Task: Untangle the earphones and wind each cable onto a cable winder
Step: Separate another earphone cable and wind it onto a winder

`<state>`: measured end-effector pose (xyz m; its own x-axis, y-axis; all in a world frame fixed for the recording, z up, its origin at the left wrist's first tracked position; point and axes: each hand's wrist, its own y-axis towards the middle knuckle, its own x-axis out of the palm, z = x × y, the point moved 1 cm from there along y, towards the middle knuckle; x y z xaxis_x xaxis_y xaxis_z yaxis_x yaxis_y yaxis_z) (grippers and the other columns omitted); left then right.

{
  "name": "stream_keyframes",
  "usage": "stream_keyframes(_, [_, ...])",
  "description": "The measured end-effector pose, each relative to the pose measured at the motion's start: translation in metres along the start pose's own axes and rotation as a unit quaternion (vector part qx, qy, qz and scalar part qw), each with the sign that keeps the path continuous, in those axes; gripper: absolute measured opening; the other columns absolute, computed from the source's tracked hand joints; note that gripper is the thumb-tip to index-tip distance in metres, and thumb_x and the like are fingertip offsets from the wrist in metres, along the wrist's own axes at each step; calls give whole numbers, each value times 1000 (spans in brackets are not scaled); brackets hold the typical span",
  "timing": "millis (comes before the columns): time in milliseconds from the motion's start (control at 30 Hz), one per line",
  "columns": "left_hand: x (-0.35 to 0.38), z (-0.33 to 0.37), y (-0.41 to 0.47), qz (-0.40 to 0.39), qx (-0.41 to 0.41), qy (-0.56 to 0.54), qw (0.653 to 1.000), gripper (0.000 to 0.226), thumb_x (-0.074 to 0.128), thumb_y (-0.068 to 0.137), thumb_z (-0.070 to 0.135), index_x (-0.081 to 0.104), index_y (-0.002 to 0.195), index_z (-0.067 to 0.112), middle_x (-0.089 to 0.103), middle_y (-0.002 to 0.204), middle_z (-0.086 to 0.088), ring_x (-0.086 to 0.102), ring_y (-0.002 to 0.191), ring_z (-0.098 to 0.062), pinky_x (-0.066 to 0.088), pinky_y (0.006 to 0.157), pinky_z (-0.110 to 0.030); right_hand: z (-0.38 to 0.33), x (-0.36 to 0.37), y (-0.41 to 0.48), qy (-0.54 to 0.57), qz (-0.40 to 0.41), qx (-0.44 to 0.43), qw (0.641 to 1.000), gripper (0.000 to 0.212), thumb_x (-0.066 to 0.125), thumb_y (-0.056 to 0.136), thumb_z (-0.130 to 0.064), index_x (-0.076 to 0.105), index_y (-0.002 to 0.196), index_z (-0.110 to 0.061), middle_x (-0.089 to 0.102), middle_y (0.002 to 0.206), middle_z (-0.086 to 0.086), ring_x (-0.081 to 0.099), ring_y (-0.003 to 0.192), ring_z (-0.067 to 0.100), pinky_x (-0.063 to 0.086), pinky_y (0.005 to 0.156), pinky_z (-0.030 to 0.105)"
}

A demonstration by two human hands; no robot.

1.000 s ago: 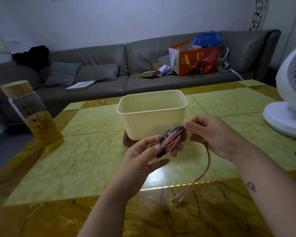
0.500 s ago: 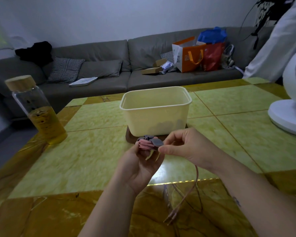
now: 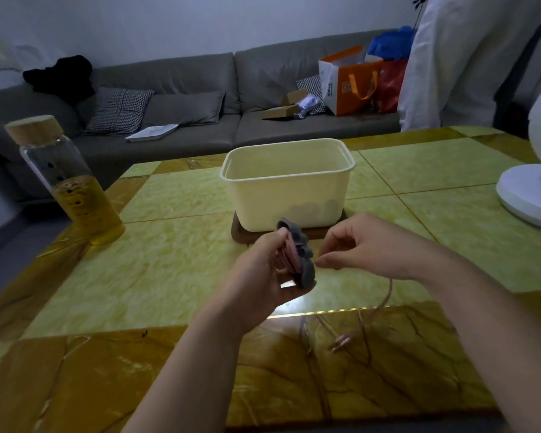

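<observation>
My left hand grips a grey cable winder held upright above the table, with pink earphone cable wound around its middle. My right hand is just to the right of the winder, thumb and forefinger pinching the pink cable. The loose end of that cable hangs down from my right hand, and its earbud end dangles over the brown table border. Dark shapes show through the wall of the cream tub behind the winder.
The cream tub stands on a dark wooden coaster. A glass bottle of yellow liquid with a wooden lid is at the left. A white fan base sits at the right edge. A person in white stands by the sofa.
The winder has turned upright in my left hand and more cable sits on it. My right hand has moved from over the winder to its right side. The hanging tail is shorter.
</observation>
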<state>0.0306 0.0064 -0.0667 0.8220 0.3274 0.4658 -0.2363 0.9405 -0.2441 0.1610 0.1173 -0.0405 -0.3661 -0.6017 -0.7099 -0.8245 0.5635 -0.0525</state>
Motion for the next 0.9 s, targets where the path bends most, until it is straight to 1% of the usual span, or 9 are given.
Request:
stream_keyframes(100, [-1, -6, 0, 4, 12, 157, 988, 20, 45, 101, 29, 60, 104, 17, 65, 76, 3, 60, 66, -10, 52, 61, -25, 5, -3, -1, -62, 20, 18, 998, 16, 71, 83, -35, 64, 70, -30, 60, 66, -13, 54, 56, -9, 35, 45, 7])
stream_keyframes(167, [-1, -8, 1, 6, 16, 210, 978, 22, 44, 101, 30, 59, 111, 18, 66, 79, 2, 61, 67, -11, 50, 61, -24, 5, -3, -3, -70, 18, 22, 997, 16, 68, 86, -33, 64, 71, -29, 60, 67, -13, 54, 58, -6, 35, 47, 8])
stream_keyframes(300, [3, -11, 4, 20, 24, 295, 955, 28, 39, 103, 32, 53, 122, 16, 61, 91, -3, 65, 68, -9, 48, 61, -23, 3, 5, -1, -69, 25, 16, 997, 17, 61, 92, -27, 66, 78, -18, 64, 77, -3, 59, 71, 14, 49, 64, 30])
stream_keyframes(433, [1, -17, 9, 48, 56, 376, 924, 29, 37, 103, 35, 48, 126, 22, 57, 99, -2, 63, 73, -8, 48, 72, -29, 4, 14, 1, -68, 39, 19, 997, 22, 58, 94, -27, 63, 75, -16, 62, 74, 0, 54, 64, 13, 43, 58, 28])
stream_keyframes(567, [0, -22, 18, 119, 128, 388, 905, 31, 38, 103, 30, 45, 131, 17, 54, 96, -2, 58, 80, -14, 42, 54, -10, -1, 21, 2, -108, 94, -25, 989, 24, 57, 94, -28, 63, 73, -16, 60, 67, -1, 48, 57, 8, 33, 50, 18])
stream_keyframes(633, [-1, -23, 22, 159, 146, 370, 904, 31, 38, 103, 30, 46, 129, 16, 57, 104, -8, 59, 79, -15, 40, 49, -9, -4, 31, 3, -136, 125, -57, 981, 27, 55, 95, -28, 60, 70, -19, 57, 63, -3, 49, 59, 12, 34, 53, 24])
stream_keyframes(700, [-3, -22, 24, 184, 144, 299, 925, 31, 37, 104, 28, 45, 129, 12, 59, 96, -7, 56, 72, -11, 43, 51, -12, -6, 44, 5, -122, 153, -100, 976, 26, 54, 95, -26, 62, 73, -16, 57, 63, -4, 52, 62, 14, 37, 55, 29])
stream_keyframes(800, [-7, -19, 24, 202, 112, 144, 962, 32, 38, 104, 30, 51, 126, 10, 61, 97, -5, 59, 76, -10, 50, 65, -25, -7, 58, 5, -73, 196, -165, 964, 20, 55, 95, -21, 72, 93, -12, 66, 76, 1, 59, 71, 14, 44, 64, 31])
stream_keyframes(900, [-7, -15, 22, 184, 86, -47, 978, 24, 43, 103, 28, 61, 106, 12, 65, 96, -5, 63, 84, -14, 51, 59, -26, -6, 61, 5, -21, 238, -188, 953, 21, 61, 92, -21, 74, 108, -16, 67, 83, 4, 60, 74, 10, 46, 67, 24])
